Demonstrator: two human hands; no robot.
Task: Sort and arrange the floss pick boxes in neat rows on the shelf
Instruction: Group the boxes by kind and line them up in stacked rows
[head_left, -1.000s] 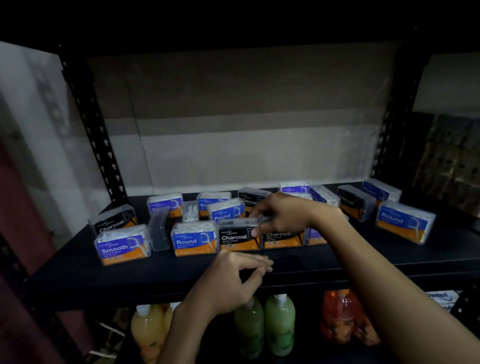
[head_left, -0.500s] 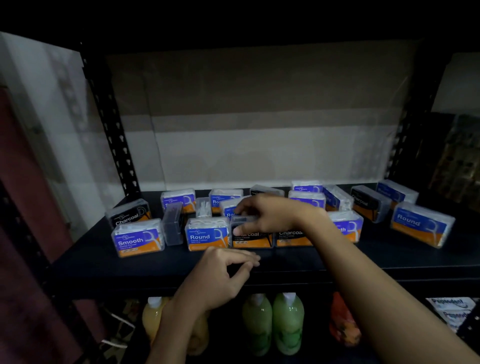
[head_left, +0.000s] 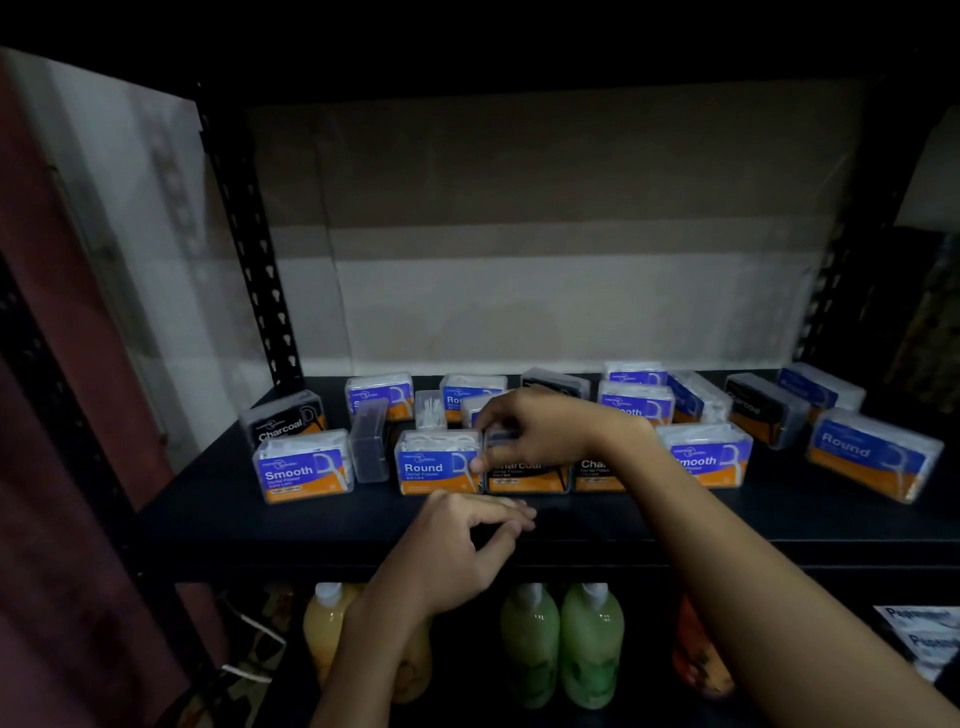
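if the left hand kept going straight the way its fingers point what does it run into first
Probably nothing soon: the left hand points rightward along the shelf front, ahead of the Charcoal box. Depth is unclear.

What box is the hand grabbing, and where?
The right hand grips the Charcoal box by its top edge. The left hand holds nothing.

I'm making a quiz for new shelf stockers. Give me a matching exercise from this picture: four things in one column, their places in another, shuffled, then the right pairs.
Things:
1. Smooth box
2. Round box
3. right hand
4. green bottles

Places:
A. on the lower shelf, below the hands
B. on top of a front-row Charcoal box
C. left end of the front row
D. just left of that Charcoal box

Pairs: 1-C, 2-D, 3-B, 4-A
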